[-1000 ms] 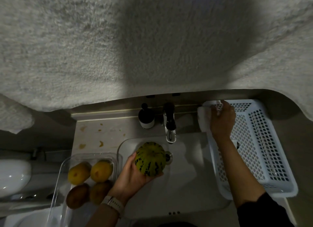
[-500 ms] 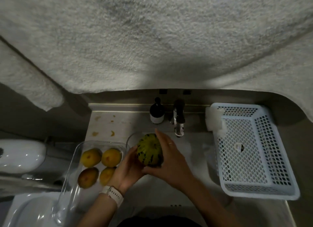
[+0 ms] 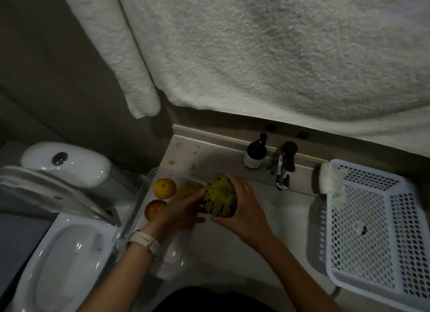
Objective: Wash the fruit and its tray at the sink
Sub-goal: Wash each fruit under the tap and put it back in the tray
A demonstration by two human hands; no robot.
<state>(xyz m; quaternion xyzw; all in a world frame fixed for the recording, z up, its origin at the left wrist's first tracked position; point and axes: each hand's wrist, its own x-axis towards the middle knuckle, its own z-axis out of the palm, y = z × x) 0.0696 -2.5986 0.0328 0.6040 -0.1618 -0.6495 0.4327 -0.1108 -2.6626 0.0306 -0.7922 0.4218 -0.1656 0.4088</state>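
head view: both hands (image 3: 186, 209) now grip the melon (image 3: 220, 196), shifted left over the tray (image 3: 139, 195).

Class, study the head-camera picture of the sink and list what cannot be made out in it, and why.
- Head view: how many yellow-orange fruits lie in the clear plastic tray; the left hand covers part of it.
- Underside of the green-and-dark mottled fruit: hidden by the right hand.
- Water running from the chrome tap: too dim and blurred.
- White basket's right end: cut off by the edge.

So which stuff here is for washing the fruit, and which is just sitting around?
For the job: green striped melon, held by both hands; yellow fruits; clear tray; tap; sink.

Just sitting around: dark bottle, white basket, toilet, hanging towels.
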